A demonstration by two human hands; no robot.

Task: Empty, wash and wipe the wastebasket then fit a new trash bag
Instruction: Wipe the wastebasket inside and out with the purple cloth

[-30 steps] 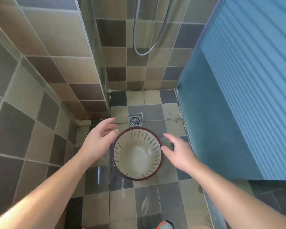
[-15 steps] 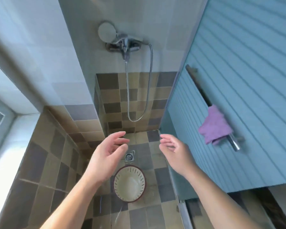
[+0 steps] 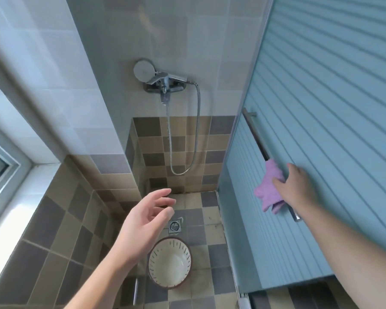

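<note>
A: Obs. 1, far left. Window frame (image 3: 8,166) at the edge, pale wall tiles above, brown and grey checked tiles below.

B: Next along?

A: Left hand (image 3: 140,221) raised over the shower floor, palm turned inward, fingers spread and loosely bent. It holds nothing and touches nothing.

B: Wastebasket?

A: Wastebasket (image 3: 169,263) stands upright on the floor tiles, just right of the left wrist as seen from above. Cream inside, dark rim, slits round the wall. No bag in it. Floor drain (image 3: 175,226) lies just beyond it, apart from the rim.

B: Wall behind?

A: Shower mixer (image 3: 164,82) is mounted on the wall, with the round shower head (image 3: 142,70) at its left. The metal hose (image 3: 183,152) hangs down in a loop.

B: Right side?

A: Blue ribbed sliding door (image 3: 321,108) with a metal bar handle (image 3: 255,134). A purple cloth (image 3: 268,190) is draped over the bar. Right hand (image 3: 295,188) is on the cloth, fingers curling onto its upper edge. Whether the grasp is complete: cannot tell.
</note>
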